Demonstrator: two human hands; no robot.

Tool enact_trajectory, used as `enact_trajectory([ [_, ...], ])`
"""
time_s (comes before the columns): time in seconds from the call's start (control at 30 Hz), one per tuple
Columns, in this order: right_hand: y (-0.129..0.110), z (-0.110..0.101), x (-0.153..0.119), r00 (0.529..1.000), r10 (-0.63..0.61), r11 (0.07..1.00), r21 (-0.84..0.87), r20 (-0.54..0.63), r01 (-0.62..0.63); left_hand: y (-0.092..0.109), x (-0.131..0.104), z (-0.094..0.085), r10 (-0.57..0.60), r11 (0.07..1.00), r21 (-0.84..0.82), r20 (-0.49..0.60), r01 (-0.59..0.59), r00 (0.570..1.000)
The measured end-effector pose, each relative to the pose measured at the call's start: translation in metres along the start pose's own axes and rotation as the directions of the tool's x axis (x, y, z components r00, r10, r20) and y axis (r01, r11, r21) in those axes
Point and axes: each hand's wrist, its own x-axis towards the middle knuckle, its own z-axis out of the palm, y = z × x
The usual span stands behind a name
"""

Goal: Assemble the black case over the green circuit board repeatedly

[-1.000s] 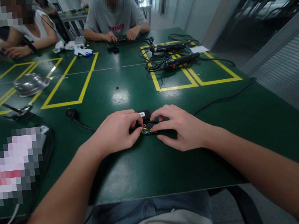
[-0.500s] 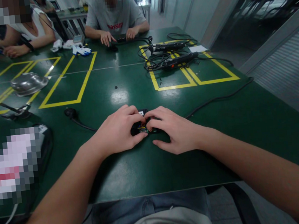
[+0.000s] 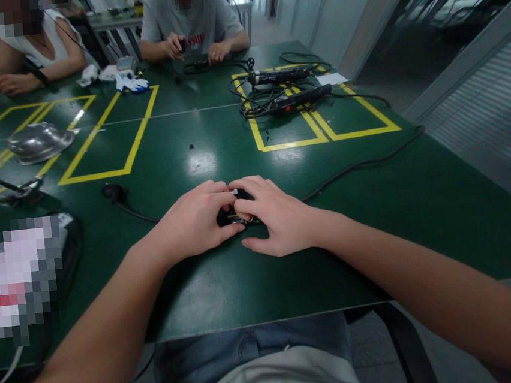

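A small black casing (image 3: 223, 217) with coloured wires and a bit of circuit board showing inside lies on the green table, mostly hidden under my fingers. My left hand (image 3: 197, 218) is closed around its left side, thumb at the near edge and fingers at the far one. Bent over the top and right side are the fingers of my right hand (image 3: 280, 216), gripping at the casing, while its thumb sticks out apart on the near side. Whether a wire is pinched in the right fingers is hidden. A black plug (image 3: 114, 192) on a cord lies left of my left hand.
A black cable (image 3: 365, 164) runs off to the right. Two black corded tools (image 3: 278, 76) lie within yellow tape. Left are a metal bowl (image 3: 39, 143), a dark metal piece (image 3: 18, 189) and a blurred-out box (image 3: 17, 277). Across the table sit people, one in a grey shirt (image 3: 194, 20).
My right hand has shifted left, closer to my left hand, and covers more of the casing. Across the table, the person in grey has raised one hand with a dark object. The view has shifted slightly.
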Motion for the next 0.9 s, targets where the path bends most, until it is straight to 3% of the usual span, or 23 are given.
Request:
enact_trajectory([
  [0.6,-0.003,0.002,0.007,0.999,0.003,1.0,0.009,0.048,-0.004,-0.004,0.002,-0.001,0.036,0.997,-0.072,0.017,-0.035,0.999],
  [0.77,0.002,-0.003,0.004,0.998,-0.026,0.993,0.117,-0.061,0.033,-0.002,-0.002,0.001,0.051,0.993,-0.109,-0.029,-0.054,0.998],
  [0.9,0.012,-0.014,-0.003,0.982,0.029,0.989,0.146,-0.188,-0.001,-0.006,-0.002,0.003,0.028,0.993,-0.11,-0.182,-0.048,0.983],
])
